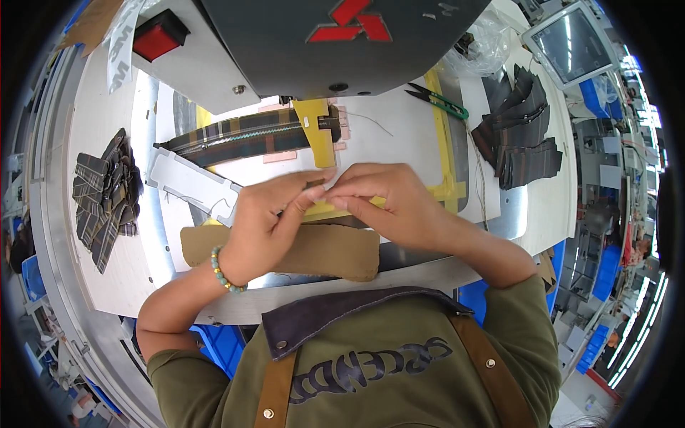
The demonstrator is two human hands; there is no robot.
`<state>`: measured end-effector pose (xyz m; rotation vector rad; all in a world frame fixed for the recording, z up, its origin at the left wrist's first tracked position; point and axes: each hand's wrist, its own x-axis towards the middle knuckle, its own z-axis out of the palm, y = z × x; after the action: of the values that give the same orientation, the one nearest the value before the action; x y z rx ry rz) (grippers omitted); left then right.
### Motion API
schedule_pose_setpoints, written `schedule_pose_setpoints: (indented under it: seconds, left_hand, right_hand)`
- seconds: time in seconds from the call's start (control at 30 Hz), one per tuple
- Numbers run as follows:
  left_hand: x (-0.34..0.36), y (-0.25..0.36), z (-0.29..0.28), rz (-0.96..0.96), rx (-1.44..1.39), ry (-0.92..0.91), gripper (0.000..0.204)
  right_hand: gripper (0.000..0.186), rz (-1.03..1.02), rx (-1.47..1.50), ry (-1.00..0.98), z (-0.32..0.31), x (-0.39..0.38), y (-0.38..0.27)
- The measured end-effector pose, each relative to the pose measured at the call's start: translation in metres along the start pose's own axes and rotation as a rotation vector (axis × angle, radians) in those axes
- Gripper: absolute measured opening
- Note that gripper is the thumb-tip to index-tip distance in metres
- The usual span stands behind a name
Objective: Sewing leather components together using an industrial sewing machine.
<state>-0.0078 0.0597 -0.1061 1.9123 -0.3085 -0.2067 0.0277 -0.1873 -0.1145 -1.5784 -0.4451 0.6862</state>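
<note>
My left hand [260, 225], with a beaded bracelet at the wrist, is closed on a small brown-and-white piece [316, 184], mostly hidden by the fingers. My right hand [382, 203] meets it at the centre, fingertips pinched on the same piece. Just beyond my hands, a plaid strip with a metal zipper [235, 137] lies under a yellow plate [312, 128] on the machine. A long brown cardboard piece [332, 253] lies beneath my hands. A white plastic template [191, 184] lies beside my left hand.
The dark machine head [300, 53] fills the top middle. Plaid fabric pieces [103, 200] are piled at the left, others [521, 135] at the right. Green-handled snips [446, 103], a plastic bag [481, 46] and a screen [569, 46] are at upper right. Blue bins [214, 342] sit below the table edge.
</note>
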Motion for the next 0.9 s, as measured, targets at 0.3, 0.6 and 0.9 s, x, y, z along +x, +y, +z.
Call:
schedule_pose_setpoints:
  seconds: [0.3, 0.6, 0.9]
  left_hand:
    - [0.025, -0.051, -0.032, 0.483, 0.980, 0.053, 0.012]
    - [0.025, -0.045, -0.028, 0.431, 1.044, 0.020, 0.010]
    - [0.025, -0.042, -0.028, 0.409, 1.053, 0.002, 0.007]
  right_hand:
    - [0.044, -0.585, -1.298, 0.127, -0.042, 0.030, 0.024]
    - [0.045, -0.571, -1.336, 0.162, -0.041, 0.031, 0.029]
    - [0.042, -0.570, -1.358, 0.154, -0.043, 0.032, 0.030]
